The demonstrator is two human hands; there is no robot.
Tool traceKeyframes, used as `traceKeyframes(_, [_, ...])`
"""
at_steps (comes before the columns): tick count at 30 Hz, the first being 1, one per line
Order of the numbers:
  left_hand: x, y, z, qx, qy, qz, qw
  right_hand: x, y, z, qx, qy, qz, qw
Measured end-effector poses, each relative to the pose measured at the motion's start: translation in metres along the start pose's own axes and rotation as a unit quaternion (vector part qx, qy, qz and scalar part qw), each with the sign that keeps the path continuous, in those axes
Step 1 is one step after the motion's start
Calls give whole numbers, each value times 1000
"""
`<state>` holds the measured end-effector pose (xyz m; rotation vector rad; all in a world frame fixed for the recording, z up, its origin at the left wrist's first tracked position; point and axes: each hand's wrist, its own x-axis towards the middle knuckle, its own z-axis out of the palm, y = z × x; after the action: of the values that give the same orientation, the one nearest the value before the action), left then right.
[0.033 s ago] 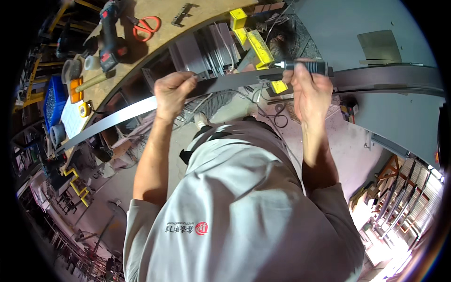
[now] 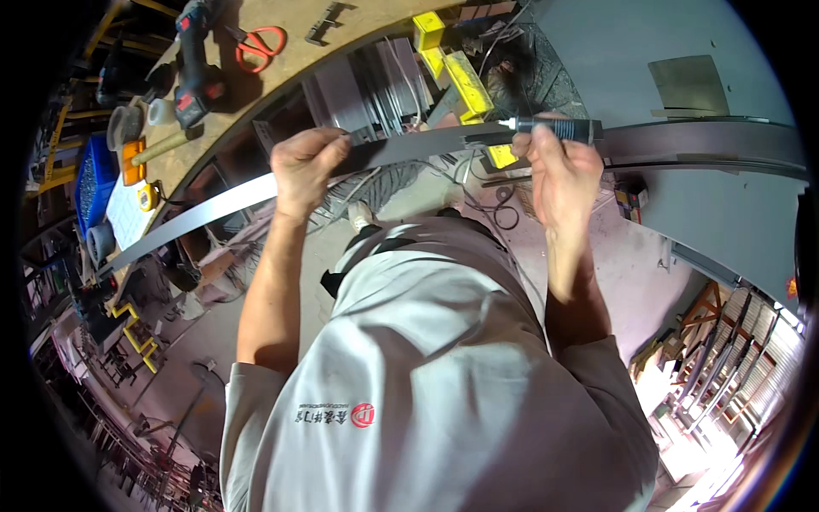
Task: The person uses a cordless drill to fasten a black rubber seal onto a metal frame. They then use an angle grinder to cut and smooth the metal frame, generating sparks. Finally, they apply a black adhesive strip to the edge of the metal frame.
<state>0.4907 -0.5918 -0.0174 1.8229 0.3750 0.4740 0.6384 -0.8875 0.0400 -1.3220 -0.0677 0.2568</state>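
Note:
My left hand (image 2: 307, 171) is closed around a long, flat metal profile (image 2: 230, 203), thumb and fingers pinching its edge. The profile slants from the wooden bench at the left toward the right, bright on one stretch and dark past my left hand. In my right hand (image 2: 563, 175) is a small dark bottle (image 2: 559, 129) with a pale narrow nozzle, held level between thumb and fingers. Its nozzle points left, close to the dark end of the profile. Whether the tip touches the metal I cannot tell.
On the wooden bench (image 2: 316, 64) lie a cordless drill (image 2: 198, 68), orange-handled scissors (image 2: 260, 49), a mallet (image 2: 162, 150) and a tape measure (image 2: 148, 197). A blue bin (image 2: 96, 189) stands beside it. Yellow blocks (image 2: 467, 83) stand ahead; a grey table (image 2: 708, 200) is at the right.
The bottle has come down slightly and looks sharper than before. My left hand keeps its hold on the profile; the whole view has shifted a little.

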Motion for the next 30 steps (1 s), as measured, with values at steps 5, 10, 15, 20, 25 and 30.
traceKeyframes(5, [1, 13, 6, 42, 21, -37, 998, -18, 22, -27, -99, -27, -32, 994])
traceKeyframes(10, [0, 15, 7, 51, 37, -55, 997, -22, 26, -14, -140, -24, -29, 989])
traceKeyframes(15, [0, 11, 7, 44, 38, -50, 997, -17, 33, -15, -223, -50, -69, 971])
traceKeyframes(20, [0, 8, 5, 37, 30, -73, 996, -15, 32, -13, -260, -41, -80, 961])
traceKeyframes(25, [-1, 6, 3, 20, 21, -69, 997, -13, 34, -13, -278, -56, -93, 954])
traceKeyframes(30, [-1, 3, 3, 4, 21, -64, 998, -10, 35, -9, -307, -68, -126, 941])
